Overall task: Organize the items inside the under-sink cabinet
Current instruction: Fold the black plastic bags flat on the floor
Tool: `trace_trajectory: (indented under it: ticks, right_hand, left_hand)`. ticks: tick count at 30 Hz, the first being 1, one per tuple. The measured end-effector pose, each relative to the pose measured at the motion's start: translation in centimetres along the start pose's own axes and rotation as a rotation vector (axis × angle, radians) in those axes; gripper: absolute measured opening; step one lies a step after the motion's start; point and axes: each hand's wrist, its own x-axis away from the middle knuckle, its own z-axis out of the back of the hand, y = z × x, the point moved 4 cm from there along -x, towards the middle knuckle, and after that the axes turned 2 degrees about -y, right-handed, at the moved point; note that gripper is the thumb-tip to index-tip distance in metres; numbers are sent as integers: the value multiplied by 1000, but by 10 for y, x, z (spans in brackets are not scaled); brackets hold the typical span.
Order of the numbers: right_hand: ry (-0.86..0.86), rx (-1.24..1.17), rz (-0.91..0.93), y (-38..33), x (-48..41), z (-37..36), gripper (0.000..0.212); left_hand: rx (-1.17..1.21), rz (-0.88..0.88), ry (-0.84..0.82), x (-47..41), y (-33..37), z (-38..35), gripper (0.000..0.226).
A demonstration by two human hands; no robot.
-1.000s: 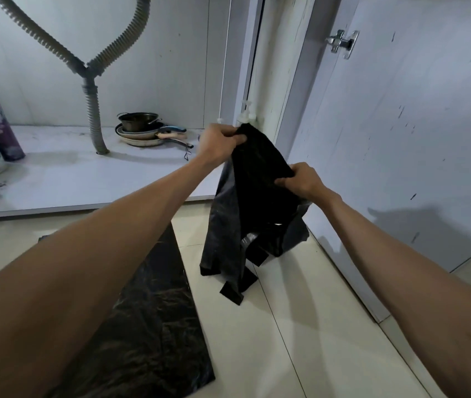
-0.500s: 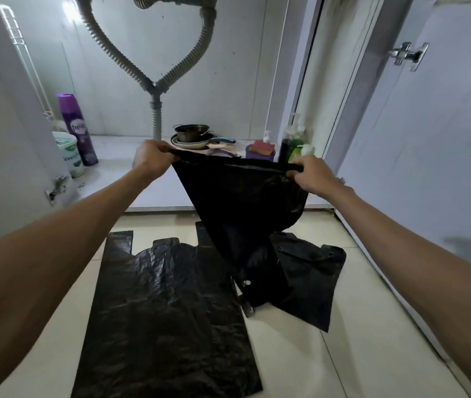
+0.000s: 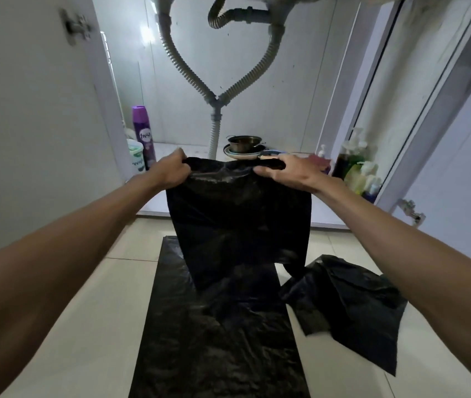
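I hold a black plastic bag (image 3: 237,222) spread out in front of the open under-sink cabinet. My left hand (image 3: 171,170) grips its top left corner and my right hand (image 3: 288,172) grips its top right corner. The bag hangs flat and upright above a second black bag (image 3: 217,340) lying flat on the tiled floor. A third, crumpled black bag (image 3: 346,305) lies on the floor to the right.
On the cabinet shelf (image 3: 156,203) stand a purple spray can (image 3: 143,136), a white tub (image 3: 136,158), stacked pans and plates (image 3: 244,147) and several bottles (image 3: 357,165) at the right. Grey drain hoses (image 3: 215,110) hang in the middle. Cabinet doors (image 3: 27,124) stand open on both sides.
The bag went from bunched at the right to stretched out flat between both hands and centred over the flat bag. My view shifted left and up toward the cabinet.
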Motion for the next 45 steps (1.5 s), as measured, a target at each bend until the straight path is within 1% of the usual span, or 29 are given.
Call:
trace_trajectory:
  ticks: [1, 2, 3, 4, 5, 8, 10, 12, 13, 15, 16, 17, 20, 21, 22, 24, 27, 29, 31, 33, 35, 38, 41, 43, 45]
  right_hand:
    - [-46, 7, 14, -3, -3, -7, 104]
    - [-75, 38, 18, -4, -8, -14, 116]
    - [-102, 85, 18, -2, -13, -21, 120]
    - [-130, 144, 23, -2, -19, -29, 117]
    - [-146, 219, 31, -3, -23, -34, 109]
    - [-134, 492, 101, -4, -38, -53, 72]
    - [-71, 575, 111, 1, -47, -62, 44]
    - [-2, 551, 78, 9, -55, -67, 20]
    - [39, 532, 62, 14, -58, -68, 13]
    - [123, 506, 46, 20, -66, -69, 8]
    - [176, 506, 56, 21, -69, -68, 9]
    - [241, 507, 77, 19, -70, -66, 13]
    - [460, 455, 120, 10, -72, -50, 32]
    - [515, 446, 115, 8, -71, -44, 34]
    - [557, 433, 110, 6, -71, -38, 29]
    - [611, 367, 124, 4, -70, -29, 14]
    - [680, 302, 178, 1, -62, -22, 13]
    - [691, 289, 198, 3, -53, -24, 12]
    - [660, 300, 211, 6, -39, -30, 15]
    - [574, 343, 213, 12, -25, -44, 17]
    - [411, 371, 207, 22, -10, -69, 14]
    - [66, 249, 99, 43, 13, -120, 4]
    - [-245, 191, -49, 61, 44, -171, 26]
    - [-369, 192, -92, 66, 62, -194, 28]
    - [-444, 219, -112, 73, 74, -203, 29]
  left_hand:
    - [-18, 18, -21, 0, -5, -1, 35]
    - [-58, 15, -43, 1, -8, -1, 38]
    - [-117, 0, -68, 2, -10, -2, 43]
    - [-189, -19, -96, 3, -14, -3, 50]
    - [-276, -41, -123, 5, -15, -5, 59]
    - [-623, -116, -164, -1, -21, -15, 89]
    - [-784, -168, -167, -7, -24, -21, 97]
    - [-840, -191, -152, -16, -29, -25, 90]
    - [-861, -201, -119, -19, -30, -26, 80]
    - [-864, -227, 5, -25, -29, -24, 47]
    - [-857, -226, 77, -29, -28, -22, 34]
    - [-844, -212, 140, -31, -26, -18, 30]
    - [-797, -233, 294, -39, -15, -3, 45]
    - [-779, -252, 332, -41, -11, 3, 49]
    - [-758, -266, 365, -43, -6, 9, 50]
    - [-713, -275, 413, -45, 1, 20, 47]
    - [-670, -293, 474, -40, 7, 27, 41]
    - [-637, -324, 475, -31, 5, 24, 33]
    - [-638, -366, 463, -19, -2, 19, 27]
    - [-711, -408, 410, -7, -11, 10, 26]
    - [-788, -425, 266, 6, -25, -4, 31]
    - [-878, -407, 56, 36, -47, -35, 36]
    - [-888, -353, -173, 70, -71, -79, 29]
    - [-888, -284, -343, 89, -86, -108, 36]
    - [-908, -220, -481, 107, -93, -130, 40]
